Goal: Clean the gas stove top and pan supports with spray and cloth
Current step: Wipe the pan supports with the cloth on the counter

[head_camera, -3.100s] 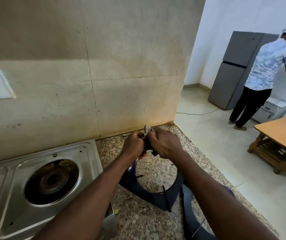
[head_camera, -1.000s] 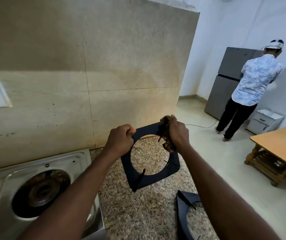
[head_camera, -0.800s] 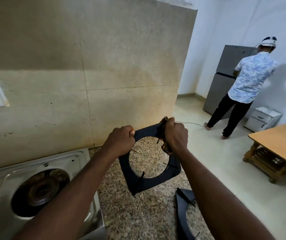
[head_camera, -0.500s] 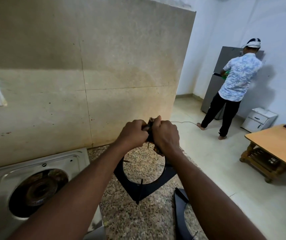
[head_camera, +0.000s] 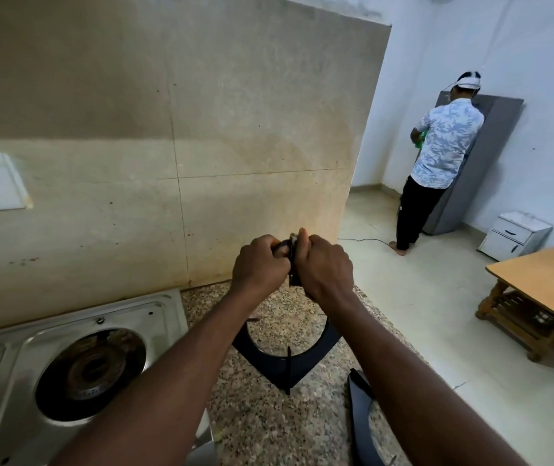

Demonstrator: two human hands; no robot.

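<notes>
Black square pan support point(head_camera: 279, 366), tilted upright

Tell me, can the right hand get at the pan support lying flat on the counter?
Probably yes, but not at once. The right hand grips the held pan support with the left hand and must let go first. The other pan support lies on the counter just under the right forearm, nothing between.

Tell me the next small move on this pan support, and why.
Probably slide the right hand with the cloth down the right side of the pan support while the left hand steadies it: both hands grip the top corner together, and no hand is on the lower frame.
</notes>
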